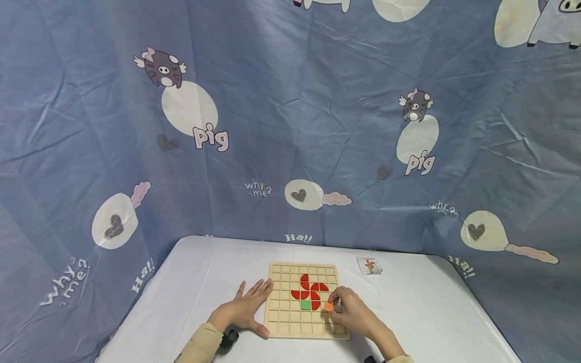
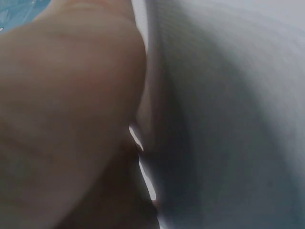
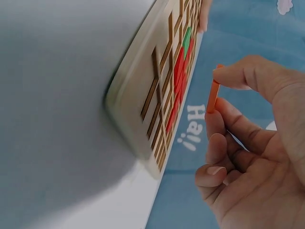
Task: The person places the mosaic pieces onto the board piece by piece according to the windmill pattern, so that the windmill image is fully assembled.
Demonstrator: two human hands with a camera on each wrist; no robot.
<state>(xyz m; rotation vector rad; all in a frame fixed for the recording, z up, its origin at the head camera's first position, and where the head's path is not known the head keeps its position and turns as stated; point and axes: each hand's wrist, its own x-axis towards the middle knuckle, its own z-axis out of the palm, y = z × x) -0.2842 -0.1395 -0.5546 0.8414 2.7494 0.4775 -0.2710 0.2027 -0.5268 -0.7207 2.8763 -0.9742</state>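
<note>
A wooden grid board [image 1: 272, 337] lies on the table, with several red quarter-round tiles [image 1: 305, 285] forming a pinwheel in its cells. Just below the pinwheel sits a green square tile [image 1: 306, 305]. My left hand [image 1: 245, 308] is spread flat along the board's left edge, thumb and fingertips at the rim. Between thumb and fingers, my right hand [image 1: 355, 313] pinches a thin orange tile [image 3: 214, 95], held over the right part of the board. The left wrist view shows only blurred skin beside white cloth.
A small card [image 1: 369, 265] with a grid and a coloured pattern lies on the white-covered table [image 1: 417, 297], beyond the board's far right corner. A blue printed curtain [image 1: 272, 126] hangs behind and at both sides.
</note>
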